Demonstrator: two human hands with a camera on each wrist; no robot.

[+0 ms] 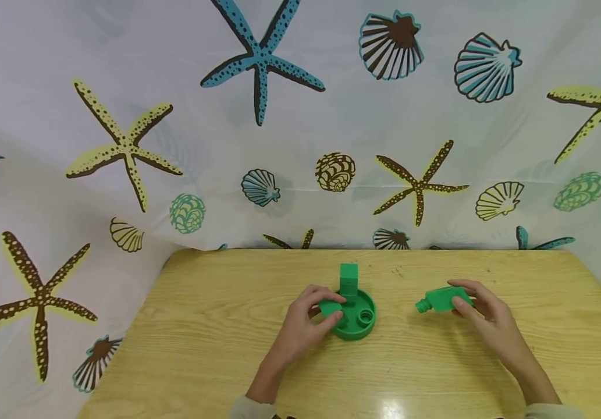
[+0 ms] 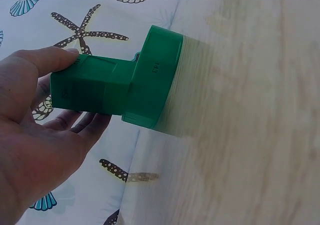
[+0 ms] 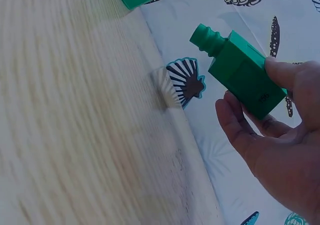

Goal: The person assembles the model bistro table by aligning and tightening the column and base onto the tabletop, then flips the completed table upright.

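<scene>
A round green base (image 1: pixel 351 335) lies on the table, with a raised rim and a threaded round socket (image 1: pixel 366 316) at its right. At the base's back stands an upright green block (image 1: pixel 349 278). My left hand (image 1: pixel 300 323) grips a second green block (image 2: pixel 90 85) between thumb and fingers, at the base's left side; its lower end is hidden by the rim. Off to the right, my right hand (image 1: pixel 494 317) holds a green rectangular block (image 3: pixel 245 75) above the table, tilted, its threaded neck (image 3: pixel 206 39) pointing left toward the base.
The light wooden table (image 1: pixel 216 349) reaches back to a white cloth (image 1: pixel 300 139) printed with starfish and shells. The cloth hangs behind and along both sides of the table. A gap of bare tabletop separates the base from the right-hand block.
</scene>
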